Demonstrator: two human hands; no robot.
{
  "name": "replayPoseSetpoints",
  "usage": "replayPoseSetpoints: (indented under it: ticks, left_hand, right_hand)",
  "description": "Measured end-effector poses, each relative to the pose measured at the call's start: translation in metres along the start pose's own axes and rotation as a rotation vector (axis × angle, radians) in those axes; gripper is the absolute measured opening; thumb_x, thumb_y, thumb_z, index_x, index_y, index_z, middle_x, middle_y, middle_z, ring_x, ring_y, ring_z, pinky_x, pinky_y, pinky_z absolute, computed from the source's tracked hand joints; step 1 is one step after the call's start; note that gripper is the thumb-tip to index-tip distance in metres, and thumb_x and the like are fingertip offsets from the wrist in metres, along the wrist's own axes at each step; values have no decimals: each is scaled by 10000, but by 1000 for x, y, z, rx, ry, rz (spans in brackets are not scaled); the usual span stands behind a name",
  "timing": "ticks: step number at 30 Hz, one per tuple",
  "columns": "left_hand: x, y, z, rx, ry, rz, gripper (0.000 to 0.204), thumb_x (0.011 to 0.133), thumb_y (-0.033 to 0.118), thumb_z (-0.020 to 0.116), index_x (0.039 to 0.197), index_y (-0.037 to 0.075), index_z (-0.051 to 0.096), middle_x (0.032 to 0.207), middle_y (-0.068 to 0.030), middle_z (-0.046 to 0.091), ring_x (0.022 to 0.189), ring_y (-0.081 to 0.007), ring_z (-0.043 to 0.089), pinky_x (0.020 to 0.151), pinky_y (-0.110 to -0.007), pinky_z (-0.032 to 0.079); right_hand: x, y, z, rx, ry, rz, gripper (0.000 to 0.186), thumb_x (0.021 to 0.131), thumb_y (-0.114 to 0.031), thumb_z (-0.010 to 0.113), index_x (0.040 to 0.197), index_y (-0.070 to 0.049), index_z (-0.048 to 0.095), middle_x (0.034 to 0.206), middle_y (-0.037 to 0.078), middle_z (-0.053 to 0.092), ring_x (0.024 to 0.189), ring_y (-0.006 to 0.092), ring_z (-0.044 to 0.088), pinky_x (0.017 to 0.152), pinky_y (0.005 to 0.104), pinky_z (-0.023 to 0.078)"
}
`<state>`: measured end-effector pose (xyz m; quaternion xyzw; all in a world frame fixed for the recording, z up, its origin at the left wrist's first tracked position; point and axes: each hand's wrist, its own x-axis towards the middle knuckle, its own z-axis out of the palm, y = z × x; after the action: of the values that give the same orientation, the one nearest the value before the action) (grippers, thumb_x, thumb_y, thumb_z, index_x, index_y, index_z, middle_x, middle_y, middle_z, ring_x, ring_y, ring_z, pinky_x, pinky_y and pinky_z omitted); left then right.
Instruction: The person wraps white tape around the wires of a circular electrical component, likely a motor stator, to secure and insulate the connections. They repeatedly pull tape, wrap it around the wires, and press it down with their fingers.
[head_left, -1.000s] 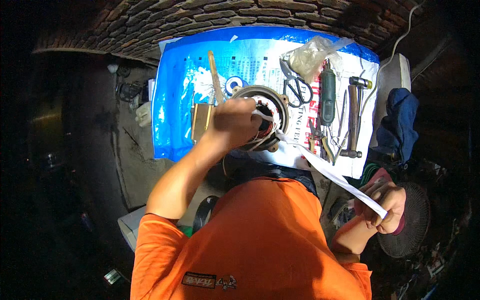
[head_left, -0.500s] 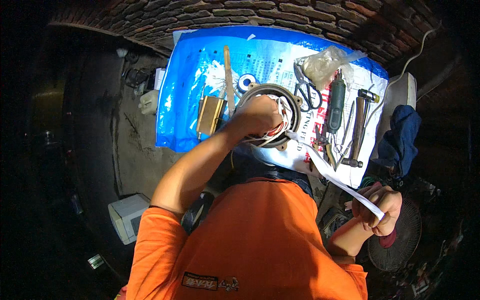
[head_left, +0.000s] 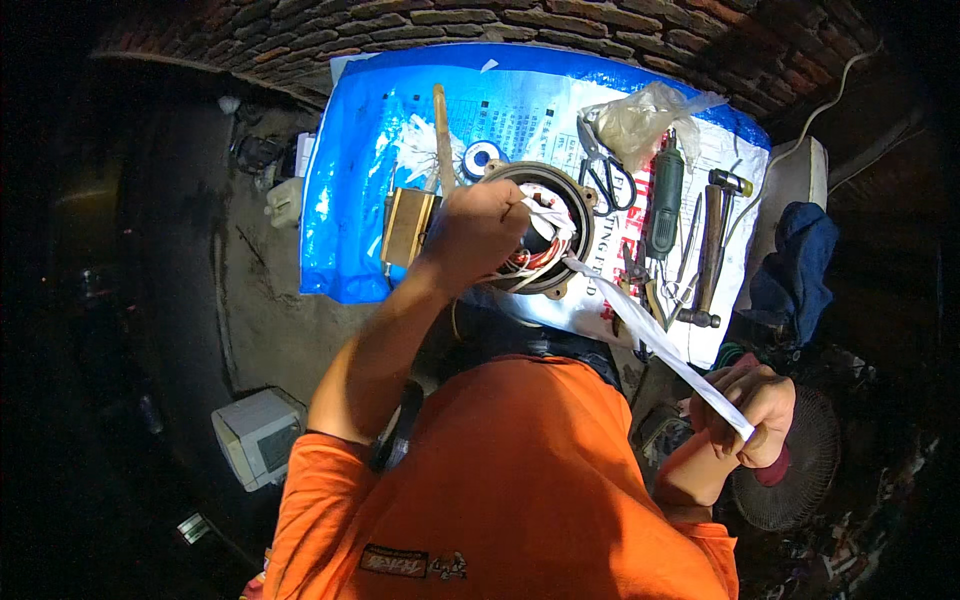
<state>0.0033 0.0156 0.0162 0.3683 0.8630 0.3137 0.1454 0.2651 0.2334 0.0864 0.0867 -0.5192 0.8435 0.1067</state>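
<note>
A round metal motor stator (head_left: 578, 255) with lugs on its rim lies on a blue-and-white plastic sheet, red and white wires bundled inside. At its left rim is my left hand (head_left: 485, 225), closed, with a strip of white tape running from its fingers into the stator. The same white cloth tape (head_left: 650, 330) stretches taut from the stator's lower right side down to my right hand (head_left: 760, 410), which is closed on its end, well off to the right. What lies under my left fingers is partly hidden.
The sheet (head_left: 350, 120) also carries scissors (head_left: 605, 175), a green rotary tool (head_left: 666, 200), a hammer (head_left: 712, 250), pliers (head_left: 652, 295), a plastic bag (head_left: 640, 125), a white-and-blue spool (head_left: 484, 158) and a wooden strip (head_left: 443, 130). A fan (head_left: 800, 470) stands low right.
My left hand has lifted out of the stator and moved left to its rim, uncovering the wires and tape inside. My right hand keeps hold of the tape, nearly still.
</note>
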Motion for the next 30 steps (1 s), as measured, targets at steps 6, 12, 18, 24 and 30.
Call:
replayPoseSetpoints:
  ticks: [6,12,18,24,30]
  left_hand:
    - [-4,-10,2,-245,-241,-96,183,854,82,637,998,-32,647,878,-109,696,787,-174,677,712,-336,542]
    - [9,8,6,1,-391,-237,397,812,217,686,1061,-91,671,933,-280,702,908,-385,707,828,-433,547]
    - [17,7,24,236,-376,-277,347,797,269,705,988,-19,733,931,-295,687,912,-420,695,833,-491,548]
    - [4,18,27,372,-232,-160,273,721,239,732,856,2,751,854,-238,708,825,-397,710,776,-473,571]
    - [-4,4,25,465,-209,9,182,753,227,710,787,49,724,786,-185,698,762,-381,692,701,-478,560]
  right_hand:
    - [-18,16,-17,49,102,-80,289,996,-242,596,763,-75,559,545,33,574,388,101,493,428,280,423]
    - [-42,9,-33,131,181,-81,305,985,-262,624,766,-64,548,567,23,542,385,85,461,416,268,377]
    - [-59,12,-34,80,215,-10,310,998,-289,609,798,-55,572,578,41,555,435,130,497,506,336,435]
    - [-47,22,-23,106,200,-46,315,998,-284,609,789,-52,569,609,60,580,453,137,503,514,340,430]
    - [-60,15,-24,27,270,-78,336,993,-280,611,757,-48,555,586,63,561,466,142,501,531,352,446]
